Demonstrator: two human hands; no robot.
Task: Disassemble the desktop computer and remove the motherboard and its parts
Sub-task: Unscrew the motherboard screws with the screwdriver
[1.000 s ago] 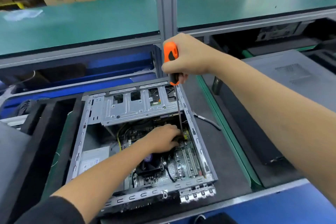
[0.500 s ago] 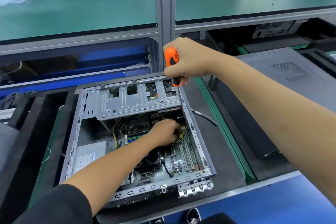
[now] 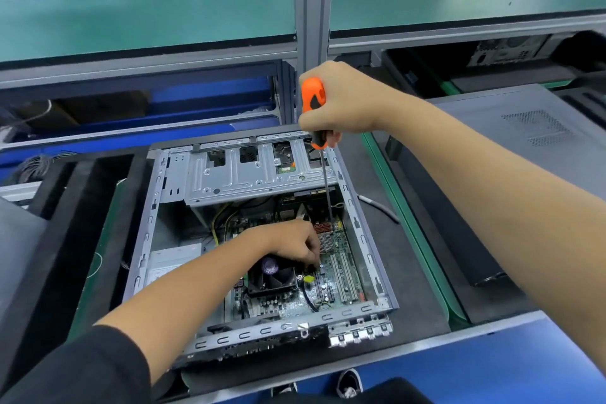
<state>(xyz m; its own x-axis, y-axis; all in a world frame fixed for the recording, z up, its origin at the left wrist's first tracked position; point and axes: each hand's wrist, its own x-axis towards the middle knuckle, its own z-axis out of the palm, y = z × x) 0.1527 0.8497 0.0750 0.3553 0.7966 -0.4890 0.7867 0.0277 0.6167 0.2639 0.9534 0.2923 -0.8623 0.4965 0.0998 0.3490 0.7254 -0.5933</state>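
Head view: no writing readable; white label on the grey box inside the computer case [image 3: 367, 233] is blurred. Case is open, bare stamped sheet metal, lying on a black foam mat [image 3: 406, 285]. Green motherboard [image 3: 337, 275] sits in its floor beside a black square fan [image 3: 270, 275]. Right hand [image 3: 341, 102] fists around orange-handled screwdriver [image 3: 313, 98], thin steel shaft upright, tip on board. Left hand [image 3: 292, 243] has fingers curled down onto board; whether it holds anything, cannot tell.
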